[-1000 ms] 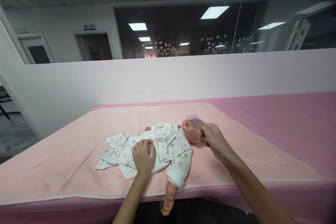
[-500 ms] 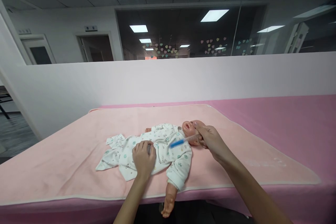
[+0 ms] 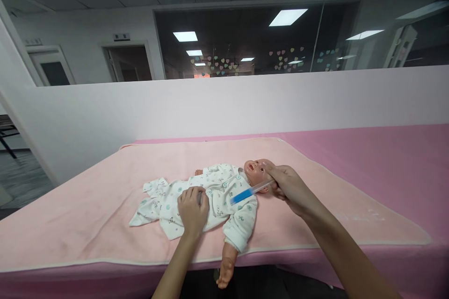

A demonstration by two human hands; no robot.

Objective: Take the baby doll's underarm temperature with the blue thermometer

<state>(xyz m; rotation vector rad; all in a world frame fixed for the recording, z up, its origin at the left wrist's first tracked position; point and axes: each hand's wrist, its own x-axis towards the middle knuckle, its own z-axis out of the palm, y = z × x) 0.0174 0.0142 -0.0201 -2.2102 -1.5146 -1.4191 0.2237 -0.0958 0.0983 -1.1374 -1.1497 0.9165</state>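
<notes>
A baby doll (image 3: 257, 174) in a white printed outfit (image 3: 213, 198) lies on its back, head to the right. My left hand (image 3: 192, 208) rests curled on the doll's middle. A small grey thing shows between its thumb and fingers, mostly hidden. In my right hand (image 3: 288, 187), beside the doll's head, is a slim clear tube with a blue end (image 3: 250, 192), pinched at its clear end. Its blue end points left and down, over the doll's chest. The doll's near arm (image 3: 227, 264) hangs past the table's front edge.
A peach blanket (image 3: 87, 196) with a pale border lies under the doll, on a pink-covered table (image 3: 393, 163). Behind the table runs a white half wall (image 3: 224, 107) with glass above it. A dark piece of furniture (image 3: 7, 135) stands at the far left.
The tube has swung slightly right and down and now shows sharply instead of blurred. My right hand has shifted a little to the right. My left hand stays on the doll.
</notes>
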